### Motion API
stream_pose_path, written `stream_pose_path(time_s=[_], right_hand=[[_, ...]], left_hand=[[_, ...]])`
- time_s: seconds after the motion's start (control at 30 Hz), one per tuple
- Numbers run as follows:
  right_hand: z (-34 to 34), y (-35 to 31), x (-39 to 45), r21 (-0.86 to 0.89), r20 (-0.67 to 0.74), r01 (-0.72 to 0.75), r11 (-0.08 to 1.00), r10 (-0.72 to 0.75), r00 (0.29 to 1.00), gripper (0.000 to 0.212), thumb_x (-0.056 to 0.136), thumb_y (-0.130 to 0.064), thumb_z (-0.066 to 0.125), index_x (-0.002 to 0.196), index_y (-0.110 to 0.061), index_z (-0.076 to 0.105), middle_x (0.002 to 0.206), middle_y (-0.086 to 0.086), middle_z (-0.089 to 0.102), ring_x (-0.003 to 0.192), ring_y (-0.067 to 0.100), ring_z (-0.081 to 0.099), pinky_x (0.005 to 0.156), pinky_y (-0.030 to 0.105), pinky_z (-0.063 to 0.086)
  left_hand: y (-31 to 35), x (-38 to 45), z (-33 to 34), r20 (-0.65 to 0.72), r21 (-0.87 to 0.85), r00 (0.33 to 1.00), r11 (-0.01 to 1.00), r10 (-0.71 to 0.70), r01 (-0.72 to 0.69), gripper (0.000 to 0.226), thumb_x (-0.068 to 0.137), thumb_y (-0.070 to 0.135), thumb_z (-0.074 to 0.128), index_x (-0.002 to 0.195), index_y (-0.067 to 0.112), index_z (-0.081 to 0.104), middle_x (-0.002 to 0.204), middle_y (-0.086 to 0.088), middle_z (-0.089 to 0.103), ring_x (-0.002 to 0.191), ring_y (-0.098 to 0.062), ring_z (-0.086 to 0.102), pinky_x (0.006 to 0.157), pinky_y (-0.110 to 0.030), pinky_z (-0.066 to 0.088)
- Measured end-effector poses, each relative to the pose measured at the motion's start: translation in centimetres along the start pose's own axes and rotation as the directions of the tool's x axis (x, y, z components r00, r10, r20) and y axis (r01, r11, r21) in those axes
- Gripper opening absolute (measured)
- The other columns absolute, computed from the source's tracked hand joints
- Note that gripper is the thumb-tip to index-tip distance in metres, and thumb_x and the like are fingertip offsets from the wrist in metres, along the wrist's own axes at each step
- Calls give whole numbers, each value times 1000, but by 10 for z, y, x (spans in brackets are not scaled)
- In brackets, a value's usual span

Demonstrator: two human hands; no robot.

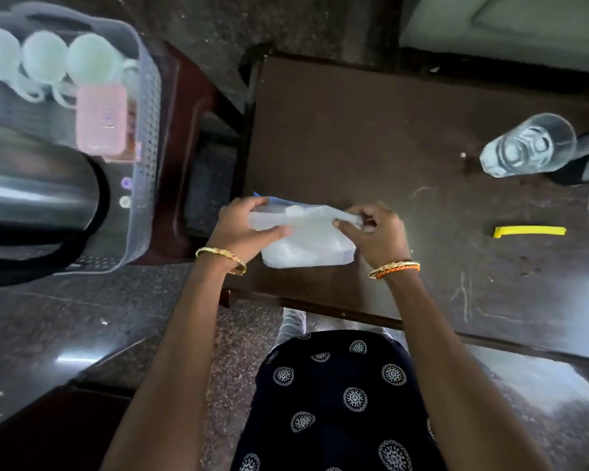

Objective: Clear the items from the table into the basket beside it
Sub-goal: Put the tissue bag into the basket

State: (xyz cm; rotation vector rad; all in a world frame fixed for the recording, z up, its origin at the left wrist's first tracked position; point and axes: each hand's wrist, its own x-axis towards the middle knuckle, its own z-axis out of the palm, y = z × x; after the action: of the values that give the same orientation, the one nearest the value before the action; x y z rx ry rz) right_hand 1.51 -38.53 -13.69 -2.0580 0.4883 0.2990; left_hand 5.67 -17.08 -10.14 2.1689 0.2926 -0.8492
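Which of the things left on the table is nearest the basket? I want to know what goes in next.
The clear plastic bag, held by both hands at the table's basket-side corner; the glass and yellow strip lie much farther off.

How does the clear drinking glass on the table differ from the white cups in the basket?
The clear drinking glass is see-through and has no handle; the white cups are opaque, with handles. The glass stands open end up on the dark brown table; the cups look turned upside down inside the perforated plastic basket. The glass is alone; the cups sit three in a row. Neither is in a hand.

Both hands (249, 229) (374, 232) on plastic bag (306, 246)
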Motion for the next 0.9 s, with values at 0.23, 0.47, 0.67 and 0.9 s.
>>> stream_pose_path(time_s=[0.23,0.47,0.67,0.9], right_hand=[[16,-74,6,327,27,14,945,-25,999,32,82,-5,67,66,-22,45,59,-6,47,49,-5,45,48,11,36],[48,-161,15,548,258,-130,827,-19,966,33,73,-9,76,100,-15,59,107,11,68,95,24,68,78,40,58],[92,-228,40,532,83,-20,847,-28,996,7,78,-8,73,76,-13,68,73,-4,72,70,13,70,65,30,60],[163,-300,97,581,83,-3,814,-56,995,9,82,-2,66,91,2,67,83,10,69,66,16,63,60,25,56]], left_hand=[[-14,0,-66,-193,-257,980,962,46,-96,10,84,24,66,80,28,58,101,10,52,93,-3,52,89,-14,40],[-1,16,-108,-641,-312,767,902,31,-297,15,96,18,48,85,9,53,64,10,44,59,0,40,57,-10,34],[13,20,-173,-809,-195,587,932,23,-305,24,96,23,45,103,4,58,79,2,58,73,-15,53,67,-24,39],[13,25,-219,-794,151,603,985,74,78,67,90,38,48,144,12,20,153,-16,19,140,-32,23,111,-46,24]])
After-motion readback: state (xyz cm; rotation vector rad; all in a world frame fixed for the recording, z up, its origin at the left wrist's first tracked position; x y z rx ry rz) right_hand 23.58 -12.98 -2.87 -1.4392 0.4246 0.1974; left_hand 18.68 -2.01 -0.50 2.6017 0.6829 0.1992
